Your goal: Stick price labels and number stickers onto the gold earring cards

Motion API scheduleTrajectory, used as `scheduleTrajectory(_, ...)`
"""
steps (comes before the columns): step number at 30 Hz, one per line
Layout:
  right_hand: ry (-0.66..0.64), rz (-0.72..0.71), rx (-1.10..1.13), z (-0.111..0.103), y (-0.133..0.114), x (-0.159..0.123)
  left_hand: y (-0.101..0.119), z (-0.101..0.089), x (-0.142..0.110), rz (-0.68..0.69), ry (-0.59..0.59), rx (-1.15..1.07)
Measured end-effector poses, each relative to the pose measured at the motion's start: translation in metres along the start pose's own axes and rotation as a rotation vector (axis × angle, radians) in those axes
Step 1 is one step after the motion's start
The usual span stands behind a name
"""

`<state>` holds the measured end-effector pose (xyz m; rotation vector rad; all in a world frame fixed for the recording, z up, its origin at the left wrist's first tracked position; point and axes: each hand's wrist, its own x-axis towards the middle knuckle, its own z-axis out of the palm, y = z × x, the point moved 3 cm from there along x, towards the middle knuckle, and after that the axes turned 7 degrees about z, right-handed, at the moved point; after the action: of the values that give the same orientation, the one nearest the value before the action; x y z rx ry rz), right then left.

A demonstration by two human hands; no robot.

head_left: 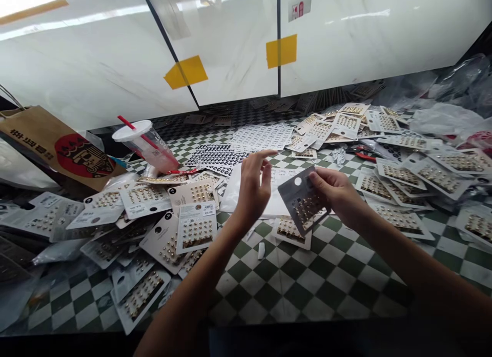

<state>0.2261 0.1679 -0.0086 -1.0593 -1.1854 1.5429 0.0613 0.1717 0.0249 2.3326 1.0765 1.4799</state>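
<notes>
My right hand (pixel 337 194) pinches a grey card of gold studs (pixel 302 200) by its edge, the card tilted and its round hole showing at the top. My left hand (pixel 251 193) is raised just left of that card, fingers apart, with nothing visible in them. Beneath it lies a white sheet or flat bag (pixel 246 190), partly hidden by the hand. Another card of gold studs (pixel 292 233) lies under the grey card, close to my right wrist. Several similar cards, such as one with a price label (pixel 197 226), lie left of my left arm.
Stud cards and printed sticker sheets (pixel 261 137) cover the green-and-white checkered surface (pixel 292 290). A plastic cup with a red straw (pixel 146 144) and a brown paper bag (pixel 57 146) stand at left. Clear plastic bags (pixel 446 118) lie at right, before a white panelled wall (pixel 230 39).
</notes>
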Motion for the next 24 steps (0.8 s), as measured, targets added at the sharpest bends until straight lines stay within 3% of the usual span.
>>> scheduleTrajectory(4, -0.169, 0.17, 0.109, 0.01, 0.003, -0.003, 0.005, 0.004, 0.002, 0.179, -0.319, -0.161)
scheduleTrajectory(7, -0.233, 0.192, 0.044, 0.012, 0.003, -0.005, 0.011, 0.006, 0.002, 0.232, -0.309, -0.211)
scheduleTrajectory(9, -0.237, 0.149, -0.031, 0.007, -0.001, -0.002, 0.011, 0.005, 0.003, 0.158, -0.295, -0.269)
scheduleTrajectory(13, -0.034, 0.074, -0.25, -0.018, -0.008, 0.012, 0.005, 0.008, 0.0, -0.125, -0.444, -0.316)
scheduleTrajectory(18, 0.21, 0.033, -0.608, -0.051, -0.006, 0.028, 0.003, 0.033, -0.025, -0.459, -0.906, -0.489)
scheduleTrajectory(20, 0.309, 0.051, -0.724, -0.064, -0.003, 0.031, 0.002, 0.041, -0.031, -0.474, -0.952, -0.479)
scheduleTrajectory(24, 0.392, 0.097, -0.87, -0.082, 0.004, 0.035, -0.001, 0.045, -0.033, -0.437, -0.915, -0.4)
